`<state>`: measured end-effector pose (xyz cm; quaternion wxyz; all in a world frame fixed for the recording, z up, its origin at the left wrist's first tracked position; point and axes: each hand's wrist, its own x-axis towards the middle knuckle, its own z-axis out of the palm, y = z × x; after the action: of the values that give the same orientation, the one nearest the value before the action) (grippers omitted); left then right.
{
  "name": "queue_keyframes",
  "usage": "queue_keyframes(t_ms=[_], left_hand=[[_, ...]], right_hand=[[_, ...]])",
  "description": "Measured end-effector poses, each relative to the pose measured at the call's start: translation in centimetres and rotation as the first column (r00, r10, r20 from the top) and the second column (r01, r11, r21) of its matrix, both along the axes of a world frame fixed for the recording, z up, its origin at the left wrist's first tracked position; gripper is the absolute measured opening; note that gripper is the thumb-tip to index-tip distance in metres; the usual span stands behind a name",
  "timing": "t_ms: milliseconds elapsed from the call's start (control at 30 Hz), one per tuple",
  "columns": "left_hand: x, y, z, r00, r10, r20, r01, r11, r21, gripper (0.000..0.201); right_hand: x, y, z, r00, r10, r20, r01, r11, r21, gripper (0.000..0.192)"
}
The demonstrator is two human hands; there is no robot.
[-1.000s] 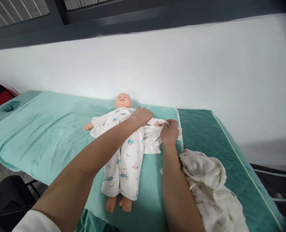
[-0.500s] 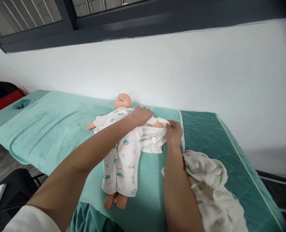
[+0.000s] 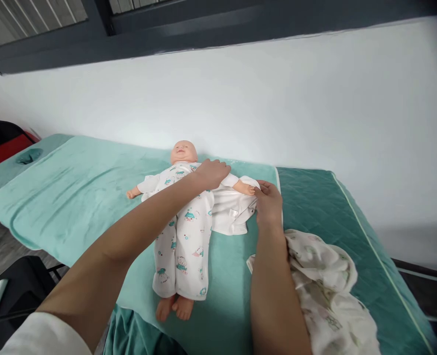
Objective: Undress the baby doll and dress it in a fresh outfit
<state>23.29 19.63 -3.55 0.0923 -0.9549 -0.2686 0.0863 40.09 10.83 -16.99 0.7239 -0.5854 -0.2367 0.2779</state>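
A baby doll lies face up on the bed in white pajamas with teal prints, its bare feet towards me. My left hand reaches across its chest, closed over the sleeved upper arm on the right side. Beyond that short sleeve the doll's forearm and hand stick out. A white baby garment spreads beneath this arm. My right hand pinches the garment's edge beside the doll's fingertips, which look to be touching my fingers. Exactly what lies under my left palm is hidden.
A light teal cover lies over the bed, with a dark green quilted cover at right. Crumpled white printed cloth rests beside my right forearm. A white wall rises behind. A black chair stands at lower left.
The garment edge no longer lies over the doll's fingertips; it now shows behind them. My right hand has shifted slightly. My left hand keeps its hold. The view has moved a little.
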Motion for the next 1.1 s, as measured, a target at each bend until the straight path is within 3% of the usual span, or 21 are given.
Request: queue_keyframes(t_ms=[133, 233, 467, 567, 667, 867, 1000, 1100], left_hand=[[0.5, -0.2, -0.8, 1.000, -0.004, 0.016, 0.004, 1.000, -0.024, 0.037], [1.0, -0.3, -1.2, 1.000, -0.006, 0.030, 0.008, 0.999, -0.040, 0.035], [2.4, -0.3, -2.1, 0.999, -0.020, 0.034, 0.022, 0.997, -0.074, 0.033], [2.7, -0.6, -2.2, 0.999, -0.039, 0.029, 0.041, 0.996, -0.085, 0.035], [2.6, -0.9, -2.4, 0.998, -0.046, 0.034, 0.049, 0.995, -0.085, 0.035], [2.2, -1.7, -3.1, 0.993, -0.099, 0.064, 0.103, 0.993, -0.063, 0.032], [2.5, -1.5, -3.1, 0.996, -0.073, 0.060, 0.078, 0.994, -0.078, 0.034], [3.0, -1.2, -2.9, 0.999, -0.023, 0.049, 0.029, 0.992, -0.122, 0.036]], right_hand=[[-0.2, -0.6, 1.4, 0.953, 0.049, -0.298, -0.024, 0.996, 0.087, 0.037], [0.0, -1.0, 2.0, 0.932, 0.042, -0.359, 0.002, 0.993, 0.121, 0.033], [-0.4, -0.9, 2.4, 0.966, -0.190, -0.177, 0.219, 0.962, 0.163, 0.021], [-0.9, -0.7, 2.4, 0.987, -0.097, -0.125, 0.117, 0.979, 0.167, 0.021], [-0.9, -0.6, 2.2, 0.977, 0.038, -0.210, -0.009, 0.991, 0.134, 0.025], [-0.4, -0.4, 1.4, 0.964, 0.040, -0.265, -0.030, 0.999, 0.042, 0.031], [-0.7, -0.1, 1.5, 0.989, -0.031, -0.148, 0.038, 0.998, 0.048, 0.026], [-1.3, -0.2, 2.0, 0.978, -0.165, 0.126, 0.163, 0.986, 0.021, 0.021]])
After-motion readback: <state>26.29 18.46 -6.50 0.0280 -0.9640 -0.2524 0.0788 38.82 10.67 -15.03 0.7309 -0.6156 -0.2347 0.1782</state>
